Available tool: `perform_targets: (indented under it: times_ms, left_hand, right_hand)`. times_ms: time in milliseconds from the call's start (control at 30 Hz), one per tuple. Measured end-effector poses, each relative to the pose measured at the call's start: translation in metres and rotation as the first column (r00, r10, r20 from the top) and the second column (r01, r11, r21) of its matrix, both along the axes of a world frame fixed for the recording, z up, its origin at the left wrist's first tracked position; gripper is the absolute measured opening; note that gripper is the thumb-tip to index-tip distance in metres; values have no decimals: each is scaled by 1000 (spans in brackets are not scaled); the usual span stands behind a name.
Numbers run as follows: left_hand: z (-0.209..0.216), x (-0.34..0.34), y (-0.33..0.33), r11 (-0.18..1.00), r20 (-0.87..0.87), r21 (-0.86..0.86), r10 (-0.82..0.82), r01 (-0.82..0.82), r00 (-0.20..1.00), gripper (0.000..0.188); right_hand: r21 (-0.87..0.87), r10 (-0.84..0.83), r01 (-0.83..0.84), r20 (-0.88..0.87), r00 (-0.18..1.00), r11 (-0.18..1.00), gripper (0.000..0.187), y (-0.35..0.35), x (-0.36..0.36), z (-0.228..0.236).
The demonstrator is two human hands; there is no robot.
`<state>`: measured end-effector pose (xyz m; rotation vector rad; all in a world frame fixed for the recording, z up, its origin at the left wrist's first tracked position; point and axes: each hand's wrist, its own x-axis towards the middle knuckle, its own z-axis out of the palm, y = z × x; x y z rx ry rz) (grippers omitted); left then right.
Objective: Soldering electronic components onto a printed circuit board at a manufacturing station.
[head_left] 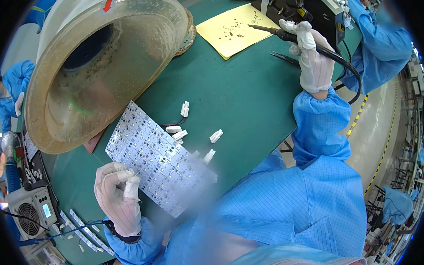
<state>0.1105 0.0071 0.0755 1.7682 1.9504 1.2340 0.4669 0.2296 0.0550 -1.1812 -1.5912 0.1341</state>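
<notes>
My right hand (310,57), in a white glove with finger covers, grips a soldering iron (283,34) by its handle. Its tip points left over a yellow sheet (231,30) scattered with dark specks. Dark tweezers (284,58) lie beside that hand. My gloved left hand (119,198) is closed in a pinch at the left edge of a white circuit board (151,156) covered with small LEDs; what the fingertips hold is too small to make out. The board's near right corner is blurred. Several white plug connectors (216,136) lie right of the board, one with a dark cable.
A large yellowed clear funnel hood (98,118) looms over the table's far left. A black device (310,9) stands at the back right. On the left are a power unit with a fan (33,213) and narrow LED strips (86,232). A co-worker's blue sleeve (383,44) shows at right.
</notes>
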Motion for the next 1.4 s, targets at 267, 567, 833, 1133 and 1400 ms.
perform_targets:
  times_ms: [267,567,833,1133,1400]
  left_hand:
    - [4,2,-3,1000,16,8,18,-18,1000,18]
    - [4,2,-3,1000,35,-2,-23,23,999,18]
    - [5,1,-4,1000,13,-10,-27,28,1000,18]
    - [7,3,-3,999,12,-23,-30,30,999,18]
    - [8,4,-5,997,16,-56,-46,47,999,12]
  right_hand:
    - [-115,40,-35,46,998,993,28,7,-15,32]
    - [-215,21,-81,-268,963,973,41,1,-13,20]
    - [-133,67,-95,-202,977,987,37,1,-7,11]
    - [-190,-3,-27,-156,988,981,40,-1,-3,11]
    - [36,35,-38,75,997,999,39,8,9,2]
